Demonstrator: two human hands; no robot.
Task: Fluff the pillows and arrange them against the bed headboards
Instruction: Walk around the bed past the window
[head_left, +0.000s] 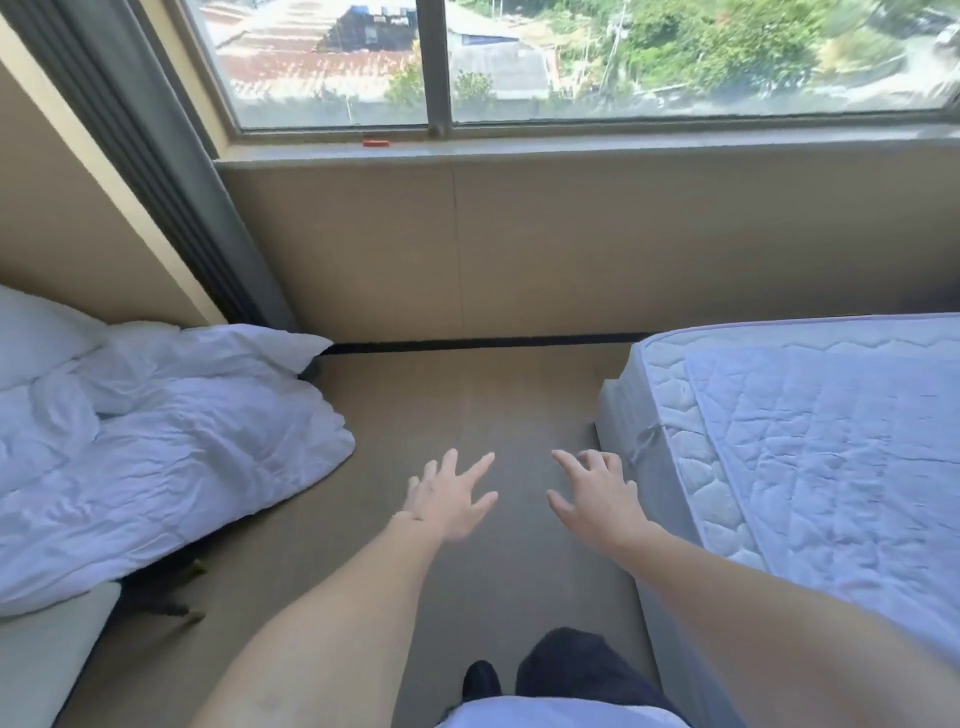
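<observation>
Both my hands are stretched out in front of me over the floor (467, 405), in the aisle between the two beds. My left hand (449, 499) has its fingers spread and relaxed and holds nothing; my right hand (592, 501) is the same, its fingers loose and a little bent, grasping nothing. The two hands are near each other but apart.

The pillows are on the left bed — one pillow (197, 358) lies at the far edge of that bed, its corner pointing over the edge toward the aisle, and a second pillow (36, 332) sits behind it at the far left corner, against the wall. A wrinkled white duvet (156, 478) covers the left bed and hangs over its near edge.

On the right is a bare quilted mattress (821, 441); my right hand is just beside its edge, not touching it. The aisle runs straight to the wall under the window (571, 62). A grey curtain (171, 171) hangs at the left corner.
</observation>
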